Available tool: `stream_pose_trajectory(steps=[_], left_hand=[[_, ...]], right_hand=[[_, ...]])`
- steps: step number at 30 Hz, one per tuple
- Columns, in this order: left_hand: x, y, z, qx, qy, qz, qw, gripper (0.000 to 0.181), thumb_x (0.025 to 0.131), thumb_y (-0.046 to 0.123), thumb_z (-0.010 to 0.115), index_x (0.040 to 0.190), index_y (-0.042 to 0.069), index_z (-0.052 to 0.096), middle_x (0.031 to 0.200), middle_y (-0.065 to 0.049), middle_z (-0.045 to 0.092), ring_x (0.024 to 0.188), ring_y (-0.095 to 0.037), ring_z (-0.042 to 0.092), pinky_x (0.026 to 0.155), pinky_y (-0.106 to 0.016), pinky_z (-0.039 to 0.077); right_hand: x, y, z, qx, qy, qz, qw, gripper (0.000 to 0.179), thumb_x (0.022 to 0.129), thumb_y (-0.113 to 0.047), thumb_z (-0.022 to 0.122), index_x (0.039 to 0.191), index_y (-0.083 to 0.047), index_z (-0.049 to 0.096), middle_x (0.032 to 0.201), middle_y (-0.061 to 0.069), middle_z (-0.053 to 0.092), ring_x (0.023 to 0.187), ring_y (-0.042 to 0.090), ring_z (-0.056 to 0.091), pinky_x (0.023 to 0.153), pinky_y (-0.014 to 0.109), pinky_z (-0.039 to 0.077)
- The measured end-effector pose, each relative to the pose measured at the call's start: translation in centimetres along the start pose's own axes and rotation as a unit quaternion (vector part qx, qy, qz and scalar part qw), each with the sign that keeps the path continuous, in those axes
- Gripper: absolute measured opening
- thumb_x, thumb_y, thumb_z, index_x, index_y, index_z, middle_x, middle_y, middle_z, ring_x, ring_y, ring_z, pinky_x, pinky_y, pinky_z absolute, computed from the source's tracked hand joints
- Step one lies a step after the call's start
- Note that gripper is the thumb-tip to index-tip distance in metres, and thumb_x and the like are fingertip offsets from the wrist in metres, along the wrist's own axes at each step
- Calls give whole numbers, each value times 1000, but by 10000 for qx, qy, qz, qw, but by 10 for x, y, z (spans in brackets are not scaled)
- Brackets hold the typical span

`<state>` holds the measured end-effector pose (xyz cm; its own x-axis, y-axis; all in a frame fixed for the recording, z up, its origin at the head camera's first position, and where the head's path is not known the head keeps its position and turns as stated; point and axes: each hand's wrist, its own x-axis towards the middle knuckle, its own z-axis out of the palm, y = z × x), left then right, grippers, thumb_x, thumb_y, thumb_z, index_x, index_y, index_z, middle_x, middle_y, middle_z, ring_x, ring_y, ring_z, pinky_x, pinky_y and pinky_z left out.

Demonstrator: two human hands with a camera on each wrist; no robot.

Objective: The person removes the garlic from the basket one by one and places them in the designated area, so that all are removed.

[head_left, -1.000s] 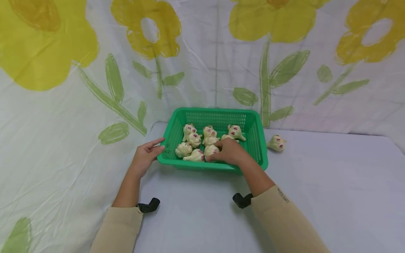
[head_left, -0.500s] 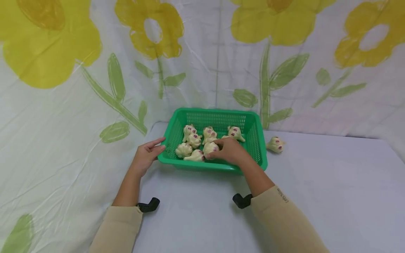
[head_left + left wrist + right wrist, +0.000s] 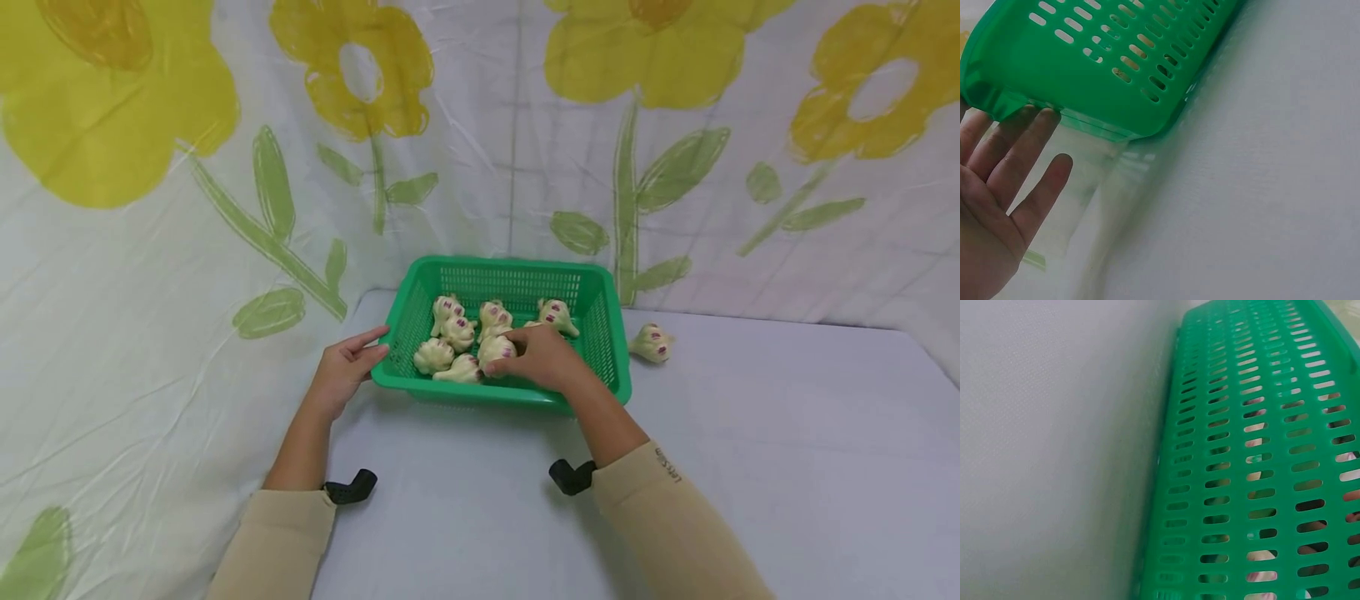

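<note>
A green plastic basket point(image 3: 495, 398) holds several garlic bulbs, cream with purple streaks. My right hand point(image 3: 546, 358) reaches over its near rim and grips a garlic bulb point(image 3: 495, 348) near the middle of the basket, fingers and thumb on its right side. Part of the bulbs behind that hand is hidden. At the left end, my left hand point(image 3: 341, 375) touches the rim with its fingertips; in the left wrist view its fingers point(image 3: 1022, 150) are straight under the rim. Through the slots in the right wrist view only bits of garlic and fingers show.
A single garlic bulb point(image 3: 652, 343) lies on the white-covered table point(image 3: 765, 417), just right of the basket. Behind stands a white curtain point(image 3: 480, 192) printed with yellow flowers. A black wrist mount point(image 3: 352, 487) sits at each sleeve cuff.
The garlic bulb in my right hand has shifted slightly up and left within the basket. My left hand stays at the rim.
</note>
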<state>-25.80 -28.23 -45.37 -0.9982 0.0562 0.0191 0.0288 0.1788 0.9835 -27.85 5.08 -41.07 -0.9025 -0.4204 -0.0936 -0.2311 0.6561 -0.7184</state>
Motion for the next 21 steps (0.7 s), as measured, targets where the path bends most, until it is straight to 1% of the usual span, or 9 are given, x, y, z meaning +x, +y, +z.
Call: stream_pose_trajectory(steps=[4, 6, 9, 13, 15, 17, 18, 19, 21], left_hand=[[-1, -1, 0, -3, -4, 56, 10000, 56, 95, 30, 67, 142, 4, 52, 97, 17, 73, 86, 0, 69, 74, -21, 58], [-1, -2, -1, 5, 13, 60, 10000, 55, 95, 30, 67, 141, 4, 53, 97, 17, 73, 86, 0, 69, 74, -21, 58], [-1, -4, -1, 1, 45, 33, 10000, 54, 95, 30, 67, 141, 4, 54, 96, 17, 73, 86, 0, 69, 74, -21, 58], [0, -4, -1, 16, 59, 67, 10000, 54, 95, 29, 67, 140, 4, 54, 97, 16, 73, 86, -1, 69, 74, -22, 58], [1, -4, -1, 1, 54, 91, 9999, 54, 95, 30, 67, 140, 3, 54, 97, 16, 73, 86, -1, 69, 74, -22, 58], [2, -3, -1, -9, 15, 128, 9999, 55, 95, 30, 67, 141, 3, 53, 96, 17, 73, 86, -1, 69, 74, -22, 58], [2, -3, -1, -32, 8, 135, 9999, 55, 95, 29, 67, 141, 2, 53, 96, 17, 73, 86, -1, 69, 74, -22, 58], [2, -3, -1, -41, -1, 142, 9999, 55, 95, 29, 67, 141, 2, 53, 95, 17, 73, 86, -1, 69, 74, -22, 58], [2, -3, -1, -52, -19, 142, 9999, 55, 95, 28, 67, 141, 2, 53, 95, 17, 73, 86, -1, 69, 74, -22, 58]], right_hand=[[0, 0, 1, 1, 61, -33, 10000, 33, 84, -48, 76, 85, -16, 66, 64, -3, 41, 67, 17, 45, 59, 32, 37], [0, 0, 2, 24, 76, -42, 10000, 31, 83, -47, 76, 90, -18, 67, 65, -3, 42, 67, 17, 46, 60, 32, 37], [0, 0, 2, 28, 20, -81, 10000, 33, 84, -48, 76, 91, -16, 68, 65, -3, 41, 67, 17, 45, 59, 32, 36], [0, 0, 1, 53, 8, -105, 9999, 34, 84, -48, 76, 99, -19, 69, 65, -3, 41, 67, 17, 46, 60, 32, 37], [0, 0, 1, 62, 28, -89, 9999, 37, 84, -49, 76, 106, -20, 70, 66, -2, 43, 69, 17, 47, 61, 33, 38], [0, 1, 0, 58, 97, -53, 9999, 45, 83, -50, 76, 116, -19, 70, 74, -4, 52, 75, 15, 51, 64, 31, 42], [0, 1, 0, 44, 122, -46, 9999, 48, 83, -50, 76, 118, -19, 70, 77, -2, 56, 77, 16, 52, 66, 32, 43], [0, 1, 0, 25, 125, -51, 9999, 49, 83, -51, 75, 117, -16, 70, 80, 0, 57, 78, 18, 52, 66, 33, 43], [-1, 0, 0, 13, 250, 17, 9997, 59, 83, -52, 75, 126, -14, 66, 97, 3, 66, 90, 20, 58, 74, 36, 50]])
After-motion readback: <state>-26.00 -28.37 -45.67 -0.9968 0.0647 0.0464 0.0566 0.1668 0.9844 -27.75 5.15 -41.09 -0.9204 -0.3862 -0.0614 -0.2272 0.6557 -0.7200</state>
